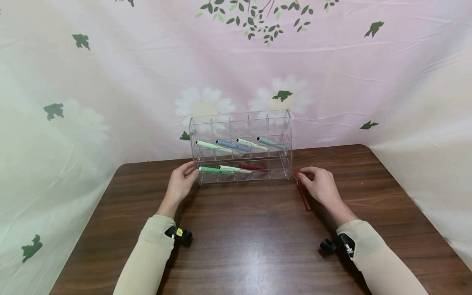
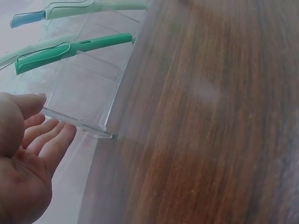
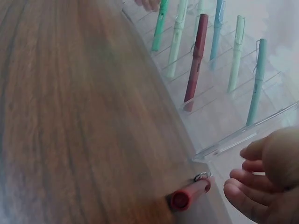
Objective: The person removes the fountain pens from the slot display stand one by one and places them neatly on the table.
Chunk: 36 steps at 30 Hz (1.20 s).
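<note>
A clear acrylic pen rack (image 1: 290, 143) stands at the back of the table. My left hand (image 1: 180, 182) holds its left side panel; in the left wrist view, the thumb and fingers lie on either side of the panel edge. Beyond the rack's right side lies a dark red pen (image 1: 303, 192) with a metal clip. My right hand (image 1: 321, 185) is beside it, fingers loosely bent; the right wrist view shows a gap between fingertips and pen. On the lower tier rest a green pen (image 1: 215, 170), a mint pen (image 1: 236, 169) and a red pen (image 1: 254, 167).
The middle tier bears two pale green pens, a blue pen (image 1: 234, 145) and a teal pen (image 1: 271, 142). A dark wooden table (image 1: 239, 246) carries the rack. Patterned cloth (image 1: 147, 82) hangs behind the table and along both sides.
</note>
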### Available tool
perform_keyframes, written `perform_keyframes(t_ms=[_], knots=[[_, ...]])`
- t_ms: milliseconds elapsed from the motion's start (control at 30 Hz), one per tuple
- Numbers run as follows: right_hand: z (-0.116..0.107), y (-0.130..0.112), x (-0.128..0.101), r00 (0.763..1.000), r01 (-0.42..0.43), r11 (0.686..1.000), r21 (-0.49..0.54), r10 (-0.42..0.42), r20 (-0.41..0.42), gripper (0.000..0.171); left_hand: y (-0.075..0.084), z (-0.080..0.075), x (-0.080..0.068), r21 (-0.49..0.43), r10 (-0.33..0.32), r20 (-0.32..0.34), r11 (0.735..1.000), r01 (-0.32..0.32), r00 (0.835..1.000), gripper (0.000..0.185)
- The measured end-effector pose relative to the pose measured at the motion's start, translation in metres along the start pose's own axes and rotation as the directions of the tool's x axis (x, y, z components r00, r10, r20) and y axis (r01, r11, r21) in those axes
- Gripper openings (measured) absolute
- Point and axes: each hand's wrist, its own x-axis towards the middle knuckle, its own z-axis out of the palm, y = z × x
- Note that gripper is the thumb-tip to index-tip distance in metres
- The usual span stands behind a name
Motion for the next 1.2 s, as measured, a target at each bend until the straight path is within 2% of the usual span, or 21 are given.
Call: perform_keyframes(t_ms=[167, 300, 433, 700, 933, 1200], knots=[[-0.001, -0.006, 0.0, 0.994, 0.06, 0.997, 0.052, -0.055, -0.09, 0.022, 0.001, 0.001, 0.0, -0.008, -0.013, -0.012, 1.0, 0.013, 1.0, 0.05], [0.0, -0.011, 0.002, 0.98, 0.112, 0.988, 0.109, -0.091, -0.179, 0.018, 0.0, 0.002, 0.0, -0.017, -0.001, -0.015, 1.0, 0.001, 1.0, 0.05], [-0.003, -0.016, 0.004, 0.966, 0.155, 0.975, 0.161, -0.115, -0.233, 0.017, 0.0, 0.003, 0.0, -0.017, 0.005, -0.015, 1.0, -0.006, 1.0, 0.049], [-0.008, -0.03, 0.011, 0.953, 0.198, 0.959, 0.204, -0.14, -0.27, 0.018, -0.001, 0.003, 0.0, -0.013, 0.012, -0.019, 1.0, -0.012, 1.0, 0.048], [-0.008, -0.043, 0.021, 0.924, 0.276, 0.942, 0.193, -0.205, -0.321, 0.017, -0.001, 0.003, 0.0, -0.007, 0.008, -0.023, 1.0, -0.009, 1.0, 0.048], [-0.006, -0.054, 0.027, 0.913, 0.333, 0.925, 0.183, -0.268, -0.309, 0.02, 0.001, 0.003, -0.002, -0.017, -0.006, -0.019, 1.0, 0.006, 1.0, 0.049]])
